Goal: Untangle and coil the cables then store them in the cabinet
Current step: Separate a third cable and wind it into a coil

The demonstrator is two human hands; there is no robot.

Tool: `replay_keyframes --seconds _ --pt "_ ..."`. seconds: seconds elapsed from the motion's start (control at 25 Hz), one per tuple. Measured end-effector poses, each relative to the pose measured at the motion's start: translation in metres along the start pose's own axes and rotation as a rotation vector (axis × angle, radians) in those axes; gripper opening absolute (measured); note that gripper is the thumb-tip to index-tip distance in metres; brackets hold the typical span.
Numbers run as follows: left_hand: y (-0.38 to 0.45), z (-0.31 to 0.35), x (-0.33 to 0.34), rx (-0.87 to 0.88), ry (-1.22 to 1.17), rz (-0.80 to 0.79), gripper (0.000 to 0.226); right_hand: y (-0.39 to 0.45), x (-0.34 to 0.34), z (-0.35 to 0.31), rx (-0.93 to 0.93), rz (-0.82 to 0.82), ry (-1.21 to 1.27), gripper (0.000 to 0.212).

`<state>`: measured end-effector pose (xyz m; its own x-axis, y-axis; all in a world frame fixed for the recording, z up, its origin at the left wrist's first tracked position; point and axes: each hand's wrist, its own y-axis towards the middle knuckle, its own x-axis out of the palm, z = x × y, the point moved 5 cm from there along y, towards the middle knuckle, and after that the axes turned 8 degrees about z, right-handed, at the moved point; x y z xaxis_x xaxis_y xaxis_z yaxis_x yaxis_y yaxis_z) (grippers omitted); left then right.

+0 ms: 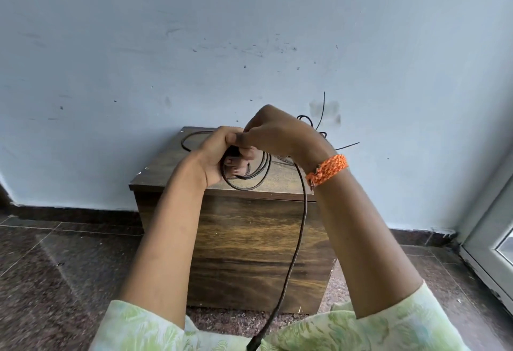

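Wooden cabinet against a blue wall; both hands' fingers grip coiled cable.

Soft, even daylight — brighter toward the glazed door at right; faint shadows, slight blur overall, wide-angle bending at edges.

Pale blue wall, dark tiled floor

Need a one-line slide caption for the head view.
Both hands, left hand and right hand, coil a dark cable above a wooden cabinet against a blue wall.
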<state>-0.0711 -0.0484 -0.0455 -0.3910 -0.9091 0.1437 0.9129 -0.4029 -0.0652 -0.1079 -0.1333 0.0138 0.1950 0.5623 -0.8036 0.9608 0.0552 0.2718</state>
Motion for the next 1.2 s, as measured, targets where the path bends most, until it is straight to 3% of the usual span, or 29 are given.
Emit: replay_keyframes --seconds 0.12,0.28,0.56,0.72,0.88,1.0,1.04,1.12,1.2 --pt "-0.001 0.003 -0.002 -0.008 0.025 -0.063 0.034 0.006 -0.009 0.012 0.038 0.092 0.120 0.049" --pt "-0.004 0.006 -0.007 -0.005 -0.097 -0.100 0.036 0.009 -0.018 0.023 0.058 0.211 0.309 0.040" --pt "-0.004 0.008 -0.010 0.052 -0.199 -0.095 0.033 0.011 -0.035 0.053 0.122 0.384 0.348 0.036" --pt "-0.002 0.014 -0.041 0.146 -0.470 0.004 0.026 0.006 -0.061 0.085 0.183 0.460 0.414 0.025" --pt "0.009 0.005 -0.060 0.193 -0.634 0.130 0.034 -0.002 -0.075 0.109 0.284 0.679 0.365 0.018" --pt "0.015 0.001 -0.075 0.265 -0.695 0.364 0.042 -0.008 -0.086 0.110 0.306 0.768 0.443 0.016" --pt "0.017 0.000 -0.078 0.288 -0.655 0.453 0.043 -0.009 -0.090 0.108 0.310 0.773 0.413 0.016" --pt "0.018 0.000 -0.078 0.332 -0.550 0.566 0.044 -0.011 -0.089 0.096 0.332 0.670 0.120 0.016" --pt "0.021 0.002 -0.070 0.374 -0.441 0.584 0.043 -0.011 -0.067 0.072 0.267 0.348 -0.001 0.012"
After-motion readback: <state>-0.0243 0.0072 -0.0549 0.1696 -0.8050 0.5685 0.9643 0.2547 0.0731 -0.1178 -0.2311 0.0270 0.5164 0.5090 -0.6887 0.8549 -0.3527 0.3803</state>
